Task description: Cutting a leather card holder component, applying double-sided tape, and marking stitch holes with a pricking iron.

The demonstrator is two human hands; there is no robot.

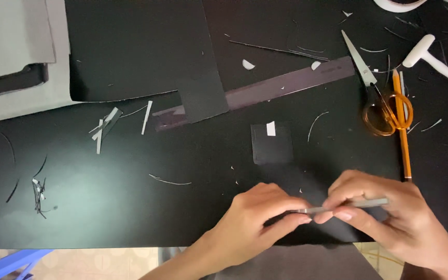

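My left hand and my right hand meet near the table's front edge, both pinching a thin grey strip that lies level between the fingertips. Under the hands a piece of black card lies on the black table surface. A small black square with a white tab on top lies just beyond the hands.
Orange-handled scissors and an orange pencil lie at the right, a white mallet-like tool beyond them. A long dark ruler crosses the middle under a large black sheet. Paper slivers are scattered about; grey board at far left.
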